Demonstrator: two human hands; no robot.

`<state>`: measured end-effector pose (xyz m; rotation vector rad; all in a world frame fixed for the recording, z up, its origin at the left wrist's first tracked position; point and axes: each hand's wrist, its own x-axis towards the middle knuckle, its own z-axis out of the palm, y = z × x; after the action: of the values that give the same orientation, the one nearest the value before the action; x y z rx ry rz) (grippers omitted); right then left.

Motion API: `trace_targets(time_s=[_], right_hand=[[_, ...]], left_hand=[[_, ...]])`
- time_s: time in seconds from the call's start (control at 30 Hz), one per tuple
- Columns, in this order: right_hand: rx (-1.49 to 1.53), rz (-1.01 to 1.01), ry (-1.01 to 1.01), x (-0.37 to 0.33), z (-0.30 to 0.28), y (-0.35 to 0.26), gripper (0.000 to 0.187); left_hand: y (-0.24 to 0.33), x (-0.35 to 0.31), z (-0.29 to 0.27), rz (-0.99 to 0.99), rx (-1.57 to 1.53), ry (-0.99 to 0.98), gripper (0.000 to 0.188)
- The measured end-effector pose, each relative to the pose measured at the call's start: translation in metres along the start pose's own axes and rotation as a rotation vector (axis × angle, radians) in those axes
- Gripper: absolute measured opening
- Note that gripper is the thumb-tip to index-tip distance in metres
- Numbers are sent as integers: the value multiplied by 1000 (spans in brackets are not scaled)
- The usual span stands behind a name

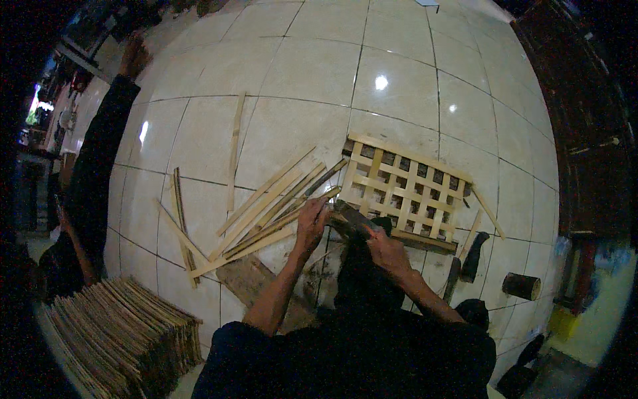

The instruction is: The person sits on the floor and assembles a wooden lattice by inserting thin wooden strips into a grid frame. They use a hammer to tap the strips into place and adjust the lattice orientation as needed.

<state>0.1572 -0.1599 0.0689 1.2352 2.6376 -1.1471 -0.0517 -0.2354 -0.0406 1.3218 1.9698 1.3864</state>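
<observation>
My left hand (311,226) is closed on a bamboo strip (331,193), whose tip shows just beyond the fingers. In my right hand (388,253) is a knife with a broad dark blade (355,217), pointing left toward that strip. Just past the blade lies a woven bamboo lattice (417,177) of pale crossing strips, resting on a dark wooden frame or board (425,243). More loose bamboo strips (269,197) fan out on the floor left of my hands. My right fingers wrap the handle and mostly hide it.
A thick stack of bamboo slats (123,332) stands at the lower left, near another person's leg and arm (106,126). A worn board (249,282) lies by my left forearm. To the right are a dark tool (474,257) and a short cylinder (522,286). Dark furniture (575,120) lines the right.
</observation>
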Motion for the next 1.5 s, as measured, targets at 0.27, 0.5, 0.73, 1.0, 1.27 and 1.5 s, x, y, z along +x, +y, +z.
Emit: trace_targets(time_s=[0.27, 0.5, 0.73, 1.0, 1.27, 1.5], right_hand=[[-116, 32, 10, 3, 8, 11, 18], [-206, -150, 26, 1, 8, 14, 23], [-113, 34, -117, 3, -5, -4, 28], [134, 187, 450, -111, -18, 53, 34], [180, 736, 727, -250, 81, 133, 33], [-236, 670, 1022, -291, 143, 225, 32]], left_hand=[[6, 1, -4, -42, 6, -26, 32], [1, -1, 1, -2, 48, -1, 31], [-12, 0, 3, -77, -26, -104, 32], [-3, -3, -2, -114, 53, -124, 30], [6, 1, -6, -69, 246, 19, 33], [104, 12, 24, 83, 82, -201, 32]])
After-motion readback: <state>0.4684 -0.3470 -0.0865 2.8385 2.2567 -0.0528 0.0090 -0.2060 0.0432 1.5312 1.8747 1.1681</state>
